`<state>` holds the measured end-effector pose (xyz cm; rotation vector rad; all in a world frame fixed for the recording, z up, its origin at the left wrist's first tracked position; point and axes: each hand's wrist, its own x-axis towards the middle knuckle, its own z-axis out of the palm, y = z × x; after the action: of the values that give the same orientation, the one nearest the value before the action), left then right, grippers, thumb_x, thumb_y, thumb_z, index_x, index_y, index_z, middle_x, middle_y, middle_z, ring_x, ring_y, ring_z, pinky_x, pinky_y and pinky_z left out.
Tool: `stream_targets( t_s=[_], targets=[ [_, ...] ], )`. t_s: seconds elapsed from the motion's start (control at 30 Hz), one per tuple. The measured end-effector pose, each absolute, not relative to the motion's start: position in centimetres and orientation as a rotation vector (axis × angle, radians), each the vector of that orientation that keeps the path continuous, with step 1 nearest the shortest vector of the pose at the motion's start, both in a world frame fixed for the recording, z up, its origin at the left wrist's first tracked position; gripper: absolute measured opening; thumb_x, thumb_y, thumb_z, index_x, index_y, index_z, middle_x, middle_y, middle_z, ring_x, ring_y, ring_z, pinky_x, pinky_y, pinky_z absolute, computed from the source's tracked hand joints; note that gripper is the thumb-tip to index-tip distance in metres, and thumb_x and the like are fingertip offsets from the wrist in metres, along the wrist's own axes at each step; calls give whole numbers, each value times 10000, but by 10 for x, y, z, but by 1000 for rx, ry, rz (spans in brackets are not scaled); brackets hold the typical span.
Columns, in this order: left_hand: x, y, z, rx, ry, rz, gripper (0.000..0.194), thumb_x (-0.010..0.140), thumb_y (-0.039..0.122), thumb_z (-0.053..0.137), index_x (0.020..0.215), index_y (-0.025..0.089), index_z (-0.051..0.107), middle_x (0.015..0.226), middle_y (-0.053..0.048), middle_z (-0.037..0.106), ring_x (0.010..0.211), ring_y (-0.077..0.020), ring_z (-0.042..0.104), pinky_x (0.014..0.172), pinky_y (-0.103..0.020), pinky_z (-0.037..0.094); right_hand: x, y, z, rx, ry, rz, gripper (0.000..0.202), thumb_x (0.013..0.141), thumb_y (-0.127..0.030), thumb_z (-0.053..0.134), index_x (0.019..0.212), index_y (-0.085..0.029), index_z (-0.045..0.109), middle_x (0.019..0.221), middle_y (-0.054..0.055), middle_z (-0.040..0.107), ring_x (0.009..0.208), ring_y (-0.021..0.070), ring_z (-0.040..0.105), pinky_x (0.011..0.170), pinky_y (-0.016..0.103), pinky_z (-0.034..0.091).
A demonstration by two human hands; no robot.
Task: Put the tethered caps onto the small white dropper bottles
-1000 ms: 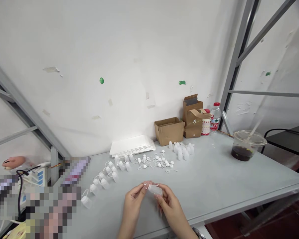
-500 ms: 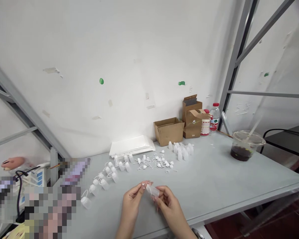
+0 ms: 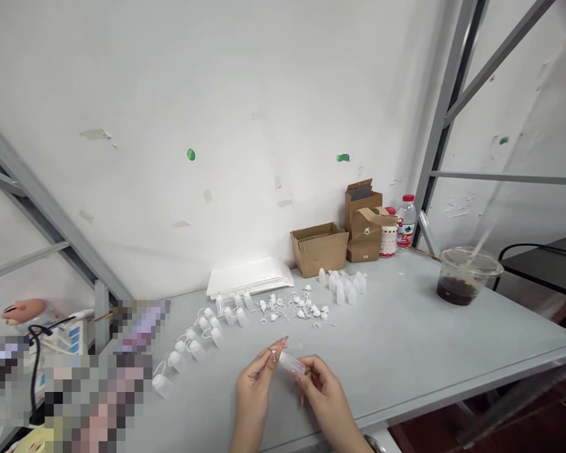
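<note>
A small translucent bottle (image 3: 291, 363) is held between both hands above the table's front part. My left hand (image 3: 264, 372) pinches its white top end, and my right hand (image 3: 317, 381) grips its lower end. Behind the hands lies a scatter of small white caps with loops (image 3: 300, 313). Several bottles without caps (image 3: 350, 290) stand at the back right of the caps. To the left, several capped bottles with strap loops (image 3: 197, 350) stand in slanting rows.
A stack of white sheets (image 3: 249, 277), an open cardboard box (image 3: 319, 251), a brown paper bag (image 3: 365, 238) and red-capped bottles (image 3: 407, 221) stand along the wall. On the right is a lidded cup of dark drink (image 3: 457, 290). Cables and a power strip (image 3: 75, 336) lie far left.
My left hand has shifted slightly right, and its fingers sit differently at the top of the bottle. The bottle has turned a little, and its strap is no longer visible across its side.
</note>
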<state>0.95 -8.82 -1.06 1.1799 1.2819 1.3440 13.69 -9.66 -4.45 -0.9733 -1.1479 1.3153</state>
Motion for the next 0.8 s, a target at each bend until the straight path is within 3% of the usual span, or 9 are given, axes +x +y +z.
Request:
stream_targets(
  t_s=[0.2,0.37,0.53,0.8],
  targets=[
    [7,-90,-11,1320,1138,1343,253,699,397,606,746,178,724,990,-107,696,1017,-293,584,933,-427,412,140,-94,-44,-882,-1125,1502,465,747,-636,442,628,-186,449,421,-79,400,360,68,322,393,198,265],
    [6,-89,-1,1431,1276,1135,297,649,326,659,930,238,695,1067,-58,670,1050,-249,561,937,-367,408,140,-93,-41,-894,-1038,1454,471,741,-644,442,611,-192,441,421,-77,397,366,74,329,401,202,277],
    [3,-90,1,1569,1457,1132,139,643,347,643,611,222,693,753,-57,702,806,-232,619,795,-323,461,140,-92,-41,-935,-1019,1410,469,714,-645,481,610,-188,464,423,-77,398,362,75,328,408,209,269],
    [10,-106,7,1665,1490,1060,184,703,365,589,579,238,637,653,-19,657,698,-198,588,691,-270,434,144,-94,-40,-970,-916,1339,416,697,-583,561,657,-170,532,454,-66,435,413,93,383,456,216,311]
  ],
)
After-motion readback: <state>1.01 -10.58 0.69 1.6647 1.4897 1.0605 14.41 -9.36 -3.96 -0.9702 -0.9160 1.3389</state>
